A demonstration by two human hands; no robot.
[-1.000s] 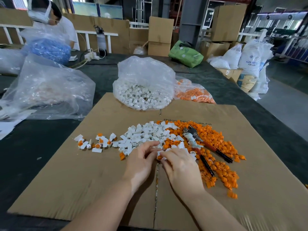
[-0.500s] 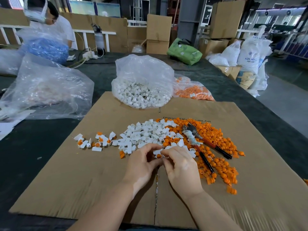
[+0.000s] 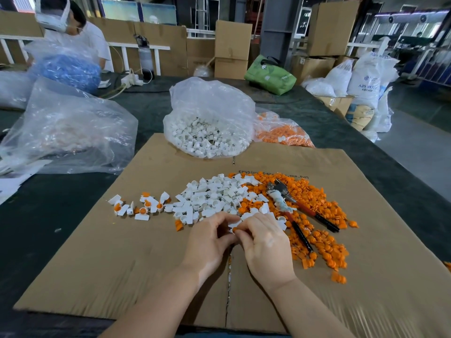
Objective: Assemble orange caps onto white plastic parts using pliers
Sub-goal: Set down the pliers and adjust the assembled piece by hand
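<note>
Both hands meet over the cardboard sheet [image 3: 122, 264], just in front of the parts. My left hand [image 3: 210, 242] pinches a white plastic part [image 3: 234, 224] at its fingertips. My right hand [image 3: 264, 242] pinches an orange cap [image 3: 234, 230] against that part. A heap of loose white parts [image 3: 214, 193] lies behind the hands, and a spread of orange caps [image 3: 319, 211] lies to the right. Pliers [image 3: 290, 211] with red and black handles lie on the orange caps, untouched. A small group of capped white parts [image 3: 141, 207] sits at the left.
A clear bag of white parts [image 3: 207, 123] and a bag of orange caps [image 3: 283, 132] stand at the sheet's far edge. A large crumpled plastic bag [image 3: 70, 128] lies at the left. Another person [image 3: 73, 32] sits at the far left behind a blue-filled bag.
Both hands have lifted off the pile and drawn a little toward me, now holding a white part and an orange cap together between the fingertips.
</note>
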